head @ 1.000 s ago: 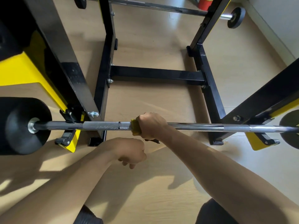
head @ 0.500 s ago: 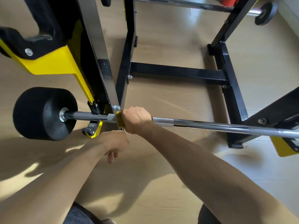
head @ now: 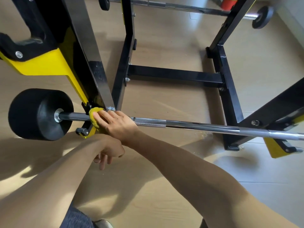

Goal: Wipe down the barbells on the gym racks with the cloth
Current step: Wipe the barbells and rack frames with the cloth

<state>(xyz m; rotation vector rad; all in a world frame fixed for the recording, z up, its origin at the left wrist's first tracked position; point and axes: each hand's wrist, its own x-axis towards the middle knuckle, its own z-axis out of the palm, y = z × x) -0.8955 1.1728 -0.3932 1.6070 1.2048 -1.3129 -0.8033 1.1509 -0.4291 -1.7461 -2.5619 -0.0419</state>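
Note:
A steel barbell lies across the hooks of a black and yellow rack, with a thick black weight on its left end. My right hand lies over the bar beside the left hook. Its fingers stretch out leftward and press a yellow cloth folded around the bar; the thumb is hidden. My left hand hangs below the bar with loosely curled fingers, holding nothing.
A second barbell with a small black plate rests on the rack's far side. A red cylinder stands at the back right. The rack's left upright rises just behind my right hand. The floor is light wood.
My right hand slid the cloth left along the bar to the left hook, and its fist loosened into stretched fingers. My left hand stayed below the bar.

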